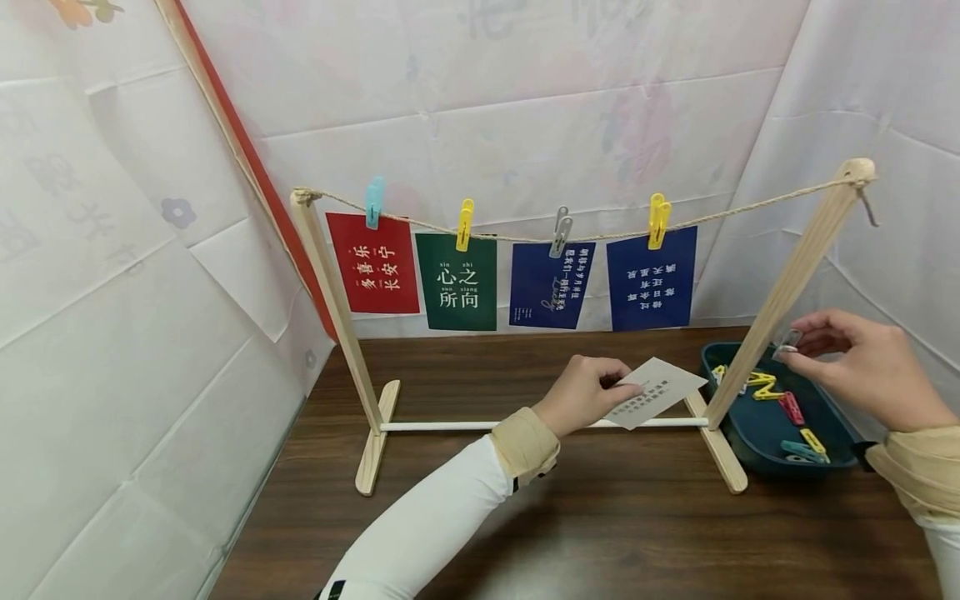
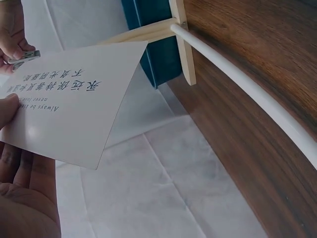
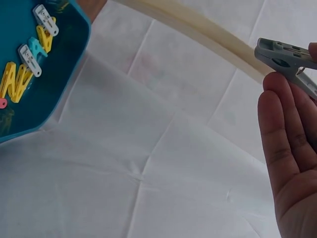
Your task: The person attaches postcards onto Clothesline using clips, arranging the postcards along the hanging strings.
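My left hand [image 1: 588,393] pinches a white card [image 1: 660,392] with printed writing by one edge, thumb on top, in front of the rack's white bar. In the left wrist view the card [image 2: 94,106] reaches out past the fingers. A grey clothespin [image 3: 285,57] is held between the thumb and fingertips of my right hand [image 1: 862,358], above the teal basket [image 1: 832,417]. Across the wooden rack runs a twine line [image 1: 750,214], with a red card [image 1: 375,265], a green card [image 1: 457,283] and two blue cards [image 1: 551,287] clipped along it.
Loose yellow, red, teal and grey clothespins lie in the basket, which stands beside the rack's right post [image 1: 787,300]. The rack's feet rest on a dark wooden table [image 1: 600,517]. White patterned cloth [image 1: 525,100] hangs behind and at both sides.
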`<state>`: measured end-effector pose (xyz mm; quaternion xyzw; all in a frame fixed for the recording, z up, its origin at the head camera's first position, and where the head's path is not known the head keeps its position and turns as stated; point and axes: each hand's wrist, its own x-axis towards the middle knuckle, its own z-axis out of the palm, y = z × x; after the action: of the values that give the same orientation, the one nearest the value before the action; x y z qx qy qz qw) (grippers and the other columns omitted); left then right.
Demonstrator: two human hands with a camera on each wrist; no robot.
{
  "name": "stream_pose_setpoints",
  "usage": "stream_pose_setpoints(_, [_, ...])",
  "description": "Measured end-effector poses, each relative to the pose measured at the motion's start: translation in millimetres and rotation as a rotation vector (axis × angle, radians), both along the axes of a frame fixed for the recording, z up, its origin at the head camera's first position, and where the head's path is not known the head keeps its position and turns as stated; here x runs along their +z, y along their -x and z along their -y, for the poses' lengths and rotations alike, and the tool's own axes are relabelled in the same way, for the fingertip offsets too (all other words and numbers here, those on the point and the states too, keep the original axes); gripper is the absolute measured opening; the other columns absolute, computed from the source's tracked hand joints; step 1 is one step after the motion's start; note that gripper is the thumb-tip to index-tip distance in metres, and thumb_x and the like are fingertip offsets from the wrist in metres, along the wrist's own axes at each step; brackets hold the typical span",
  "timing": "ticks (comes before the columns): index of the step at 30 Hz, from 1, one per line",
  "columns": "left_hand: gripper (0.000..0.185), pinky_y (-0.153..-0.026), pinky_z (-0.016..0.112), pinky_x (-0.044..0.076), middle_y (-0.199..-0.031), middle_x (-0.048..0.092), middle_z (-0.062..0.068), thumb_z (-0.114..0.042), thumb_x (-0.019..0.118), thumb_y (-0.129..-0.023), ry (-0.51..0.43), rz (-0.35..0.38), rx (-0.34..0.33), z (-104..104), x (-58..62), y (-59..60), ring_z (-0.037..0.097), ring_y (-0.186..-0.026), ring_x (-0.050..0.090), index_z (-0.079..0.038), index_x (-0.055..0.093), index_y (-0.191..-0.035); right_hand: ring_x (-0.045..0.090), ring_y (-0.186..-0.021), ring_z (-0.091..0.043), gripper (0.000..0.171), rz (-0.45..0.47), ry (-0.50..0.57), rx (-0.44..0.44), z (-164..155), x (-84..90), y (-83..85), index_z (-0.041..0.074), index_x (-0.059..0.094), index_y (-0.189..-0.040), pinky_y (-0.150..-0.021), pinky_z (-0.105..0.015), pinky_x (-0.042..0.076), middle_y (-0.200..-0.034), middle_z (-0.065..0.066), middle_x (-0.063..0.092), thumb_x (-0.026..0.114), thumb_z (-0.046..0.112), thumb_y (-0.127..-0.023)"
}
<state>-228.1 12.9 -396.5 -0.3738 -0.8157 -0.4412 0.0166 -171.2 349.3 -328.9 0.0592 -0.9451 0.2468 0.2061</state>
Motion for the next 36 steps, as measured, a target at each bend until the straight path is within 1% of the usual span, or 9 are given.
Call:
stream_pose_setpoints(9, [0.011,-0.065,0.009,0.052,-0.096,0.082,0.013,-0.01,0.081,-0.098,-0.135,0.035,0.017,-5.9,6.5,-0.4,-0.008,-0.074,0.06,0.0,0.081,-0.1,0.043,-0.079,0.029,0.033,-0.072,0.014,0.043,4.9,6.6,-2.0,-0.008,0.068,-0.11,-0.062,0.001,0.037,-0.097,-0.037,0.073,0.086,-0.012,-0.082])
stream_pose_setpoints(14, [0.012,-0.064,0.01,0.054,-0.096,0.083,0.016,-0.01,0.08,-0.1,-0.19,0.056,0.016,-9.1,11.3,-1.8,-0.009,-0.073,0.06,0.002,0.08,-0.1,0.041,-0.082,0.033,0.034,-0.112,0.018,0.06,7.4,11.2,-3.6,-0.008,0.068,-0.108,-0.065,0.003,0.037,-0.1,-0.037,0.073,0.085,-0.015,-0.079])
stream_pose_setpoints(18, [0.013,-0.065,0.01,0.055,-0.097,0.083,0.018,-0.009,0.08,-0.1,-0.234,0.051,0.019,-11.1,14.5,-2.8,-0.009,-0.073,0.061,0.004,0.08,-0.1,0.041,-0.085,0.034,0.038,-0.145,0.014,0.089,9.7,15.8,-4.2,-0.008,0.068,-0.108,-0.069,0.004,0.037,-0.102,-0.037,0.073,0.086,-0.017,-0.076])
stream_pose_setpoints(23, [0.013,-0.065,0.011,0.056,-0.096,0.083,0.018,-0.008,0.08,-0.099,-0.279,0.019,0.021,-14.3,17.6,-1.9,-0.008,-0.073,0.063,0.004,0.079,-0.099,0.042,-0.088,0.034,0.04,-0.164,0.006,0.113,12.9,20.3,-3.7,-0.007,0.068,-0.108,-0.07,0.004,0.037,-0.101,-0.035,0.073,0.086,-0.019,-0.075])
stream_pose_setpoints(28, [0.011,-0.068,0.013,0.058,-0.1,0.083,0.018,-0.007,0.078,-0.1,-0.306,0.015,0.027,-16.2,20.6,-0.4,-0.004,-0.077,0.069,0.004,0.078,-0.101,0.042,-0.087,0.034,0.039,-0.19,0.006,0.119,16.3,25.0,-1.5,-0.006,0.069,-0.106,-0.075,0.006,0.036,-0.1,-0.034,0.074,0.087,-0.02,-0.074])
stream_pose_setpoints(32, [0.011,-0.069,0.013,0.059,-0.104,0.083,0.02,-0.006,0.078,-0.1,-0.319,0.042,0.033,-17.8,22.8,-0.5,0.003,-0.08,0.073,0.005,0.077,-0.103,0.043,-0.087,0.035,0.039,-0.234,0.014,0.104,19.6,29.9,-1.2,-0.008,0.071,-0.105,-0.083,0.007,0.036,-0.098,-0.033,0.074,0.088,-0.021,-0.073])
stream_pose_setpoints(33, [0.011,-0.07,0.013,0.059,-0.105,0.083,0.02,-0.007,0.077,-0.101,-0.319,0.049,0.034,-18.5,23.7,-0.6,0.003,-0.081,0.074,0.004,0.077,-0.104,0.044,-0.087,0.034,0.04,-0.245,0.022,0.097,20.6,31.2,-1.4,-0.008,0.071,-0.105,-0.085,0.007,0.035,-0.097,-0.032,0.074,0.088,-0.022,-0.072])
stream_pose_setpoints(34, [0.012,-0.07,0.013,0.059,-0.106,0.083,0.019,-0.007,0.077,-0.101,-0.316,0.052,0.036,-19.2,24.8,-0.8,0.004,-0.082,0.074,0.004,0.078,-0.104,0.044,-0.087,0.034,0.04,-0.256,0.026,0.089,21.5,32.4,-1.6,-0.009,0.072,-0.105,-0.086,0.007,0.034,-0.096,-0.027,0.075,0.088,-0.022,-0.072])
stream_pose_setpoints(36, [0.012,-0.071,0.014,0.06,-0.107,0.083,0.018,-0.008,0.077,-0.101,-0.311,0.059,0.038,-20.7,26.9,-1.4,0.003,-0.082,0.075,0.003,0.078,-0.105,0.046,-0.087,0.033,0.041,-0.275,0.047,0.079,23.3,34.5,-1.5,-0.009,0.072,-0.106,-0.088,0.007,0.031,-0.095,-0.004,0.075,0.088,-0.023,-0.071])
